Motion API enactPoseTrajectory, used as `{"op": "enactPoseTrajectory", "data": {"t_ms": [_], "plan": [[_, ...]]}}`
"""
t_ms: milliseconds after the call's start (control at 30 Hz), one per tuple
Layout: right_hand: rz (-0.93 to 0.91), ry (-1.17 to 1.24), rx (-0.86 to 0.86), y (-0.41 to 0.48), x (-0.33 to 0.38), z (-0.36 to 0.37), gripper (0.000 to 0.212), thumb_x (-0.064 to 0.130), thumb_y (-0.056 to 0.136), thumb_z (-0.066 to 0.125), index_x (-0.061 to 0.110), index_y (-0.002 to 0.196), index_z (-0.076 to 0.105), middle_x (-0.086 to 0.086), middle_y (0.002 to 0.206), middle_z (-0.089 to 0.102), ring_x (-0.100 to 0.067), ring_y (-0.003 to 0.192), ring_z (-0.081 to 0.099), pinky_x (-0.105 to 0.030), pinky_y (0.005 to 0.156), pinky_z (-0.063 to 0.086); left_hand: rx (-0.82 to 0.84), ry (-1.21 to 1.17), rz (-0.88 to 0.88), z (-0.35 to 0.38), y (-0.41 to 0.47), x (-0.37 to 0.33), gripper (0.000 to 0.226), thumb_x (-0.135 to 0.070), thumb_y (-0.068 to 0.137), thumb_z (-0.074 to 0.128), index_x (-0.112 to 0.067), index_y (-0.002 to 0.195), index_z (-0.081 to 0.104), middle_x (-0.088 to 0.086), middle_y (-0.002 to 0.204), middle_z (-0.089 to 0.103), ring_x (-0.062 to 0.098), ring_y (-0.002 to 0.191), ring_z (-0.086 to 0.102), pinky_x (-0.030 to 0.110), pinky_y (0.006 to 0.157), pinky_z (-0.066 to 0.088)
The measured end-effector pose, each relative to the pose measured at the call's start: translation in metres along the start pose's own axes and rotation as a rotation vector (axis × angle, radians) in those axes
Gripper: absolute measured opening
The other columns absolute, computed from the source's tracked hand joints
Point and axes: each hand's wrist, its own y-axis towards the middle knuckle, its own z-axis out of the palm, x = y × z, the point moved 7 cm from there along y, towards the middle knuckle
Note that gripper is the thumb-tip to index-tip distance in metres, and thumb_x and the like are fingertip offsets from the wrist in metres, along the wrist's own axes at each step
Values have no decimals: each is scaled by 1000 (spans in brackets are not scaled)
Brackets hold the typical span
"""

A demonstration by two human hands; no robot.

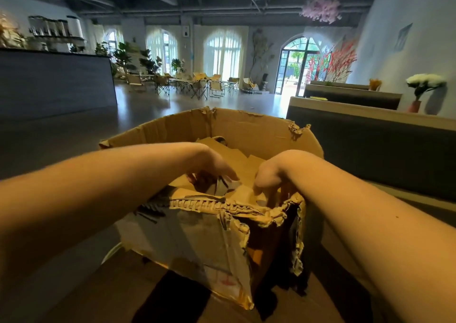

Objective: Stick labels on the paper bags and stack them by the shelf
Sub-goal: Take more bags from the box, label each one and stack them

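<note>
Both arms reach over the torn near edge of the cardboard box [222,205], and brown paper bags [237,157] lie inside it. The left hand [217,166] pinches a grey folded piece [228,185] near the middle. The right hand [269,177] curls down by the near right corner, and I cannot tell what it holds.

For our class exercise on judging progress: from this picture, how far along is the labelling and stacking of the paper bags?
Done: nothing visible; no labelled bag or stack shows. In hand: left hand and right hand reach into the torn cardboard box among the paper bags; any grip is hidden. Left: taking bags out, labelling, stacking.
</note>
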Motion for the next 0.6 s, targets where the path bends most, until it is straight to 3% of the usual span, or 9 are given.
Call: {"op": "enactPoseTrajectory", "data": {"t_ms": [100,200,267,300,333,400,500,600], "plan": [[-16,-15,3,-2,-2,1,38,9,106,43,-2,142,46,-17,133,55,-29,112,58,-22,53,46,7,-165,87,1,-1,-11,56,-56,83,75,-14,117,61,8,115,64,24,94,63,37,83,52],[-55,72,-64,-4,-1,-3,36,4,101,50,-3,136,53,-19,139,55,-19,74,58,-14,39,44,81,-237,153,4,-17,-35,25,-38,93,70,-15,98,62,7,100,67,25,92,66,41,94,52],[-26,187,-129,-4,-2,-8,35,2,99,51,-4,133,56,-20,135,58,-9,54,58,-13,35,43,200,-246,116,8,-25,-46,24,-34,96,66,-10,99,64,10,98,70,28,93,69,42,100,52],[5,279,-143,-1,-4,-9,34,1,99,51,-4,132,57,-21,131,59,-7,53,63,-14,42,48,243,-236,101,10,-25,-51,25,-34,97,64,-9,101,65,12,100,71,29,97,69,43,103,52],[12,299,-146,0,-5,-10,33,-3,98,50,-7,131,57,-23,129,59,-10,68,71,-16,58,53,259,-224,97,12,-21,-57,25,-33,98,62,-8,102,65,13,99,71,28,96,69,42,102,53],[38,242,-94,-4,-9,-5,33,-8,99,44,-15,130,53,-29,133,55,-28,110,62,-26,92,43,228,-208,97,18,-12,-66,25,-33,101,57,-9,99,63,11,90,69,25,86,68,37,87,56],[100,325,-136,-1,-26,-6,35,-7,101,42,-16,134,48,-28,140,50,-37,125,51,-28,90,40,123,-227,124,21,-2,-73,32,-42,99,60,-11,104,62,11,95,65,23,85,65,32,79,55],[36,330,-148,-5,-22,-4,32,-8,98,46,-17,128,53,-31,134,53,-40,120,54,-35,93,44,26,-311,139,16,6,-69,24,-35,98,62,-11,95,63,9,80,69,20,67,68,28,61,57]]}}
